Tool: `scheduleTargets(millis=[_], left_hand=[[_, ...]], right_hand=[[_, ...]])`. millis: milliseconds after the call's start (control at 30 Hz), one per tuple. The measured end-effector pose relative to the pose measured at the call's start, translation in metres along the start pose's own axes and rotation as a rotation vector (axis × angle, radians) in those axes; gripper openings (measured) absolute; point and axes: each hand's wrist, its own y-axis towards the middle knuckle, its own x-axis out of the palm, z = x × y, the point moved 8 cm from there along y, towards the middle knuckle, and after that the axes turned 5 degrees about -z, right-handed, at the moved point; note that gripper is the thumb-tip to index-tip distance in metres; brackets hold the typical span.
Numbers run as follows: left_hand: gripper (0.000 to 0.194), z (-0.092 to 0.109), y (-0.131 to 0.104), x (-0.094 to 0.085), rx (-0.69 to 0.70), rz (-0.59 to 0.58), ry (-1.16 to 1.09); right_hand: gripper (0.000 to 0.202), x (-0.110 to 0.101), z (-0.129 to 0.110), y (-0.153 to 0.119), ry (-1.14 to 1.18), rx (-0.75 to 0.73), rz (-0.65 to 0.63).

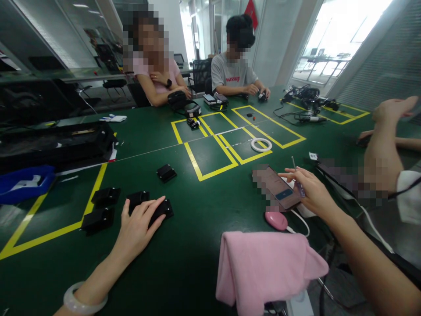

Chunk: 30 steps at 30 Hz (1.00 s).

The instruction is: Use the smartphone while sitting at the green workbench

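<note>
My left hand (140,224) rests with spread fingers over black blocks on the green table, its fingertips against one black block (165,207). Another black block (137,198) shows just behind its fingers. Two more black blocks (105,196) lie to the left of the hand, and a single black block (166,172) sits farther back. My right hand (304,186) has its fingers closed around a thin pen-like tool (299,188), above the right edge of a phone (281,189) whose screen is lit.
A pink cloth (263,263) and a pink round object (276,220) lie near the front edge. A white ring (261,145) rests by yellow tape outlines. Left stands a blue tray (42,186). Two people sit opposite; another person's arm (383,145) is at right.
</note>
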Motion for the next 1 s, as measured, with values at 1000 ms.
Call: scheduleTargets(millis=[1000], left_hand=[[0.059,0.0,0.001,0.0,-0.007,-0.014,0.002]], right_hand=[[0.037,0.006,-0.025,0.006,0.042,0.0,-0.052]])
